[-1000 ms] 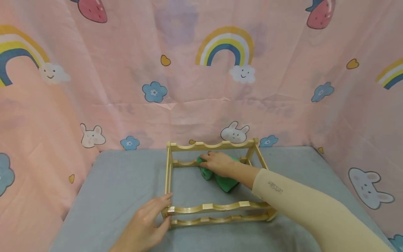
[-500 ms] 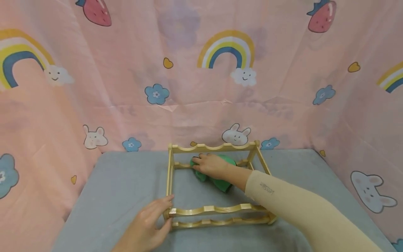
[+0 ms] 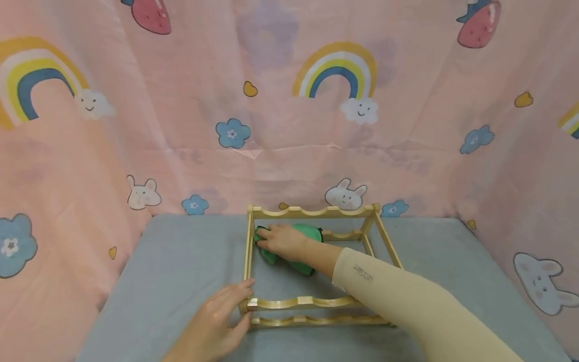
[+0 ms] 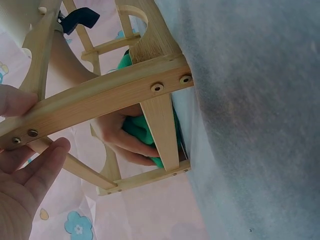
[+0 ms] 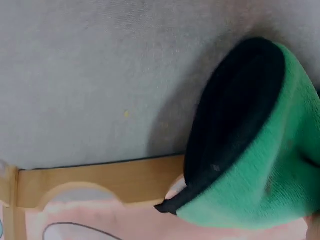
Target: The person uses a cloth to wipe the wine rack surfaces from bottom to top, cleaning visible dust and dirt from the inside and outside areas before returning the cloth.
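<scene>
Head view, curtain: pink [image 3: 289, 133], printed w/ rainbows, strawberries, bunnies, flowers; hangs behind table & at both sides.
Table: grey-blue cover [image 3: 194, 261], rack stands on it.
Rack: light wood, open frame [image 3: 298, 301], wavy rails front & back, upright on table.
R sleeve: cream [image 3: 407, 296], crosses over rack's R front part; small dark marks nr cuff.
Green cloth: bunched, dk edging [image 3: 309, 232], inside rack, L rear part, nr back rails; contact w/ lower back rail can't be told. R wrist cam shows it folded over, dk side inward.
L hand: at rack's L front corner [image 3: 214, 319], thumb one side, fingers other, clamped on frame.
R hand: reaches into rack [image 3: 282, 242], fingers bent over cloth, clamped on it; thumb hidden in head view.
Screws: small, round, metal [image 4: 157, 87], set in rack's side bar, L wrist cam.
</scene>
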### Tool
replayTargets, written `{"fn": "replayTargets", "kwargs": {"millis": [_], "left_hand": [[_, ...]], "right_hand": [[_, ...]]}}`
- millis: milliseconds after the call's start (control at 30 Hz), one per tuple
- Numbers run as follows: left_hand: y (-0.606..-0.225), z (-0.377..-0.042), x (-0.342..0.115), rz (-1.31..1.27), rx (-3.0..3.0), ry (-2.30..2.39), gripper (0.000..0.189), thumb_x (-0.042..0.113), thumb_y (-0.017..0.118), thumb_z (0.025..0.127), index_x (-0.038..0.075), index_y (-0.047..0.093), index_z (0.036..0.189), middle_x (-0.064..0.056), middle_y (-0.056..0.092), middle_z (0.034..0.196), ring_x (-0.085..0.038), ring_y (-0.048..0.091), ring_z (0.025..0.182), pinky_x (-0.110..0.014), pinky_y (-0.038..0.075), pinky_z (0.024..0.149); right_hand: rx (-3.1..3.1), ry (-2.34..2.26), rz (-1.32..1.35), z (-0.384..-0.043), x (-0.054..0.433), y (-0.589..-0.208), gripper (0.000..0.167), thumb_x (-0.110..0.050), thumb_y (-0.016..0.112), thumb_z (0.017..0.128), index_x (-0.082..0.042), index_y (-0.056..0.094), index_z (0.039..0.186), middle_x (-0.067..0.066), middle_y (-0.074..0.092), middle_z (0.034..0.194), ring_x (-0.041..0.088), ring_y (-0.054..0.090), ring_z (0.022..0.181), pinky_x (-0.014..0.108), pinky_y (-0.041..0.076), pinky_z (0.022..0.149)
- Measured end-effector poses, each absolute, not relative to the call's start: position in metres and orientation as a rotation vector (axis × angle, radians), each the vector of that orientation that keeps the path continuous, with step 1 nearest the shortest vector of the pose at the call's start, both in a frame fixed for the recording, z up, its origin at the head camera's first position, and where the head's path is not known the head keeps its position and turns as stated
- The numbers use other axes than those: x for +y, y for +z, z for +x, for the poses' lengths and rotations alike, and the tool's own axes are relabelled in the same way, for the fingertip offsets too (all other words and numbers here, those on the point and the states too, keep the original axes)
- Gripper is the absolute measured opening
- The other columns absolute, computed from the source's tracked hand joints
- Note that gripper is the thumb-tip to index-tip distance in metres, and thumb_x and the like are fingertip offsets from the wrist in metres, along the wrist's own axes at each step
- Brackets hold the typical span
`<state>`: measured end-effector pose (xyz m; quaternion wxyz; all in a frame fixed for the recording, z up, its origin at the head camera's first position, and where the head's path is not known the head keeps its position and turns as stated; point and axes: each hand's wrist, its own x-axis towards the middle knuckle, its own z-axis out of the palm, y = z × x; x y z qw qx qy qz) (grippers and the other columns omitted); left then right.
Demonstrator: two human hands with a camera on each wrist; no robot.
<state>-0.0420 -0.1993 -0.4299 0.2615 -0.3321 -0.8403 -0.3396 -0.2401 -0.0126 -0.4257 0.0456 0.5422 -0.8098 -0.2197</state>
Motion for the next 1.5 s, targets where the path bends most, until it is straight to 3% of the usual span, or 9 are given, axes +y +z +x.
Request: {"fn": "replayTargets", "kwargs": {"millis": [167, 367, 567, 767, 967, 1133, 1367, 1500], "left_hand": [[-0.43, -0.041, -0.2, -0.88, -2.281, -0.915, 0.052, -0.007, 0.086, 0.069, 0.01, 0.067, 0.114, -0.011, 0.07, 0.13, -0.025, 0.073, 0.106, -0.023, 0.056, 0.094], [-0.43, -0.041, -0.2, -0.887, -2.251, -0.923, 0.051, -0.009, 0.085, 0.069, 0.009, 0.067, 0.113, -0.013, 0.071, 0.129, -0.028, 0.073, 0.105, -0.023, 0.056, 0.094], [-0.432, -0.041, -0.2, -0.883, -2.254, -0.935, 0.05, -0.009, 0.083, 0.069, 0.008, 0.068, 0.113, -0.013, 0.07, 0.13, -0.03, 0.073, 0.105, -0.023, 0.056, 0.096], [-0.433, -0.042, -0.199, -0.903, -2.243, -0.933, 0.054, -0.009, 0.085, 0.068, 0.008, 0.068, 0.116, -0.014, 0.07, 0.131, -0.031, 0.073, 0.106, -0.02, 0.053, 0.099], [-0.433, -0.044, -0.199, -0.932, -2.212, -0.944, 0.054, -0.011, 0.082, 0.067, 0.006, 0.068, 0.116, -0.019, 0.07, 0.129, -0.035, 0.073, 0.106, -0.021, 0.051, 0.102], [-0.432, -0.044, -0.199, -0.926, -2.229, -0.955, 0.051, -0.01, 0.081, 0.069, 0.008, 0.068, 0.115, -0.017, 0.071, 0.129, -0.033, 0.073, 0.107, -0.022, 0.052, 0.102], [-0.431, -0.044, -0.198, -0.922, -2.231, -0.963, 0.049, -0.01, 0.082, 0.069, 0.006, 0.068, 0.113, -0.016, 0.07, 0.129, -0.032, 0.073, 0.108, -0.022, 0.052, 0.101], [-0.432, -0.044, -0.197, -0.928, -2.213, -0.955, 0.05, -0.009, 0.082, 0.069, 0.007, 0.068, 0.114, -0.016, 0.071, 0.128, -0.032, 0.073, 0.108, -0.022, 0.05, 0.104]], "right_hand": [[-2.433, -0.628, 1.671, -0.235, -0.009, -0.419, 0.037, -0.017, 0.068, 0.103, -0.02, 0.067, 0.14, 0.005, 0.056, 0.148, 0.019, 0.063, 0.111, 0.026, 0.057, 0.085], [-2.259, -0.535, 1.7, -0.224, -0.013, -0.397, 0.022, -0.019, 0.066, 0.104, -0.019, 0.074, 0.124, 0.001, 0.064, 0.123, 0.013, 0.059, 0.091, 0.02, 0.05, 0.065], [-2.155, -0.591, 1.632, -0.224, -0.017, -0.379, 0.014, -0.02, 0.068, 0.102, -0.022, 0.075, 0.113, 0.002, 0.061, 0.118, 0.014, 0.054, 0.085, 0.022, 0.047, 0.058], [-2.051, -0.736, 1.575, -0.234, -0.005, -0.374, 0.015, -0.024, 0.064, 0.106, -0.022, 0.072, 0.119, 0.003, 0.056, 0.118, 0.017, 0.05, 0.084, 0.028, 0.05, 0.062], [-1.868, -0.847, 1.577, -0.241, 0.017, -0.368, 0.026, -0.028, 0.059, 0.108, -0.019, 0.07, 0.13, 0.006, 0.055, 0.123, 0.017, 0.053, 0.085, 0.025, 0.05, 0.065], [-1.879, -0.815, 1.619, -0.246, 0.044, -0.363, 0.026, -0.026, 0.066, 0.104, -0.016, 0.071, 0.128, 0.008, 0.055, 0.121, 0.02, 0.054, 0.09, 0.026, 0.048, 0.063], [-1.957, -0.808, 1.659, -0.255, 0.083, -0.353, 0.026, -0.018, 0.066, 0.104, -0.015, 0.07, 0.13, 0.009, 0.054, 0.119, 0.019, 0.042, 0.08, 0.029, 0.045, 0.064], [-1.988, -0.838, 1.669, -0.257, 0.105, -0.35, 0.033, -0.023, 0.071, 0.101, -0.016, 0.069, 0.133, 0.01, 0.055, 0.125, 0.02, 0.048, 0.085, 0.029, 0.047, 0.065]]}}
